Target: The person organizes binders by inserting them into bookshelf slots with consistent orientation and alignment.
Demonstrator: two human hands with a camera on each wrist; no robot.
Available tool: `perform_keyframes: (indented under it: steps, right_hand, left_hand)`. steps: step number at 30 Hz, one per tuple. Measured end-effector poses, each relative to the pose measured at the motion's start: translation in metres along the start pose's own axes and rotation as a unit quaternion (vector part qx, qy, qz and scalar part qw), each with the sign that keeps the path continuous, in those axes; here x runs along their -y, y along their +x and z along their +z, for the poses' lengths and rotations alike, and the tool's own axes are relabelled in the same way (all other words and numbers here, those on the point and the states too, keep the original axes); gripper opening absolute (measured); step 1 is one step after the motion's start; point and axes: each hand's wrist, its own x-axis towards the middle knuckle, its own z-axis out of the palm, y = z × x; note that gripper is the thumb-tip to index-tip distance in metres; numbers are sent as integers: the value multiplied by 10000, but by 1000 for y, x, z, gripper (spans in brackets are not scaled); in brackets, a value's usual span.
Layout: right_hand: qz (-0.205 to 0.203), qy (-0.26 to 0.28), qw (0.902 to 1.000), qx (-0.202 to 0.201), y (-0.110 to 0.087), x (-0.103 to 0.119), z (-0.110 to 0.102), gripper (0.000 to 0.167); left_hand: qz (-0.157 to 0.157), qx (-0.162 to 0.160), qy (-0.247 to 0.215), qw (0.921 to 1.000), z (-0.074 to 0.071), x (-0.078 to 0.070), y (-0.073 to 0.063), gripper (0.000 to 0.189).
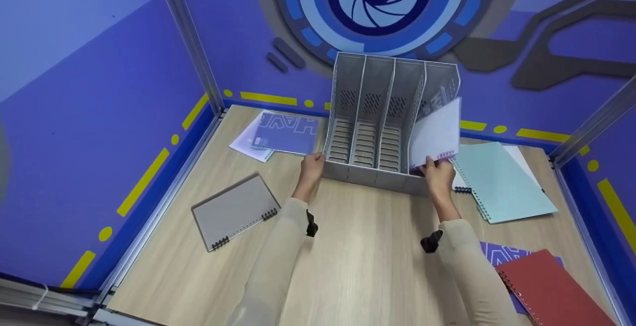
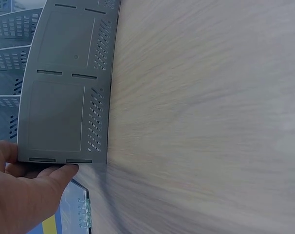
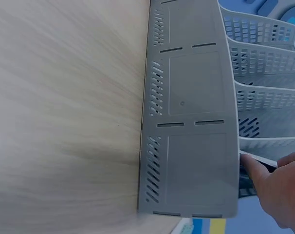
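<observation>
A grey desktop file holder with several upright compartments stands against the back wall in the head view. My left hand grips its front left corner; in the left wrist view, thumb and fingers sit against the end of the grey front panel. With my right hand I pinch the lower edge of a white notebook with purple print, which leans in the rightmost compartment. The right wrist view shows thumb and fingers at that compartment's mouth; most of the notebook is hidden there.
Left of the holder lie a purple notebook and a pale one partly under it. A grey spiral notebook lies nearer. At right are a mint spiral notebook over white sheets, and a red notebook over a purple one.
</observation>
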Motion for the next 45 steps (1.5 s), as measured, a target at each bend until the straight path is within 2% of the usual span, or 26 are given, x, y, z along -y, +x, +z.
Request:
perform_keyframes:
  steps: [2,7,9,14,27,33,41,45]
  right_hand:
    - [-49,-133,9999,-14,4,-2,2,39]
    - [-123,-440,9989,99,12,-5,6,39]
    - [-77,-409,9990,133,15,-5,7,40]
    - [81,-284,9995,136,21,-5,9,40]
    - [217,-440,9987,136,32,-8,11,41]
    - [86,-636,9978,135,36,-6,13,43]
    - [-102,-1271,9918,16,43,-6,15,39]
    - [-105,-1279,9917,9,45,-8,17,39]
  left_hand:
    - [139,33,-76,9999,-1,0,-2,42]
    - [72,53,-150,9998,0,0,-2,42]
    - [-38,33,-46,10000,1,-1,-1,42]
    - [-5,-48,210,9998,2,-4,-2,42]
    - [41,28,47,10000,0,-3,-3,43]
    - [70,41,131,9999,0,-3,-2,43]
    - [148,59,238,9996,-1,0,2,44]
    - [138,86,168,9997,-2,1,2,43]
